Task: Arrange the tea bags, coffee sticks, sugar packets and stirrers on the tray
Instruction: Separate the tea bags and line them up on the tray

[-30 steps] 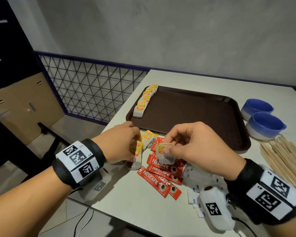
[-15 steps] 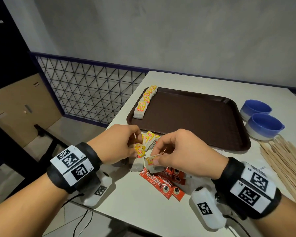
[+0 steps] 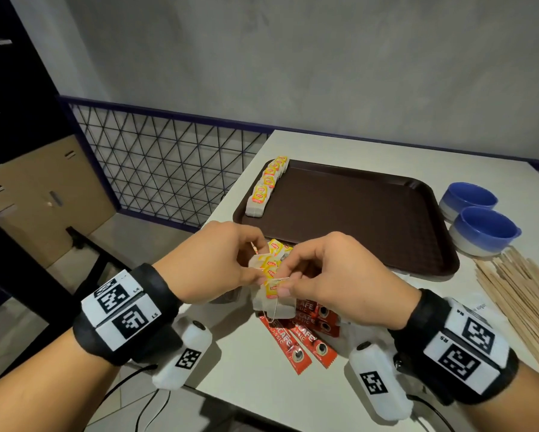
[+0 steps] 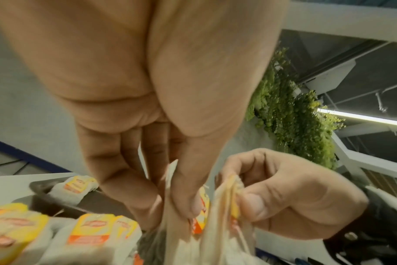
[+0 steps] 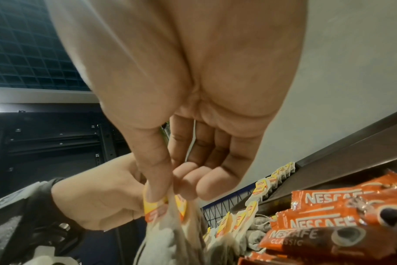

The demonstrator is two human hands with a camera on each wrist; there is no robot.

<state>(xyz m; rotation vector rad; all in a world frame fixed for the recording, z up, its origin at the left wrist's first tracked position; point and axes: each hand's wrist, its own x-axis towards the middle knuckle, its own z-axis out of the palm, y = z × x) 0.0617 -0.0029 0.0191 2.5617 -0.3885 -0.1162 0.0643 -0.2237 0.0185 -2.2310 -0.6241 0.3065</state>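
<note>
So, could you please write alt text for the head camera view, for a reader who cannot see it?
Two hands, left hand and right hand, pinch tea bags together above red coffee sticks on a white table. Behind them, a brown tray holds one row of tea bags; wooden stirrers and two blue bowls lie right.
</note>
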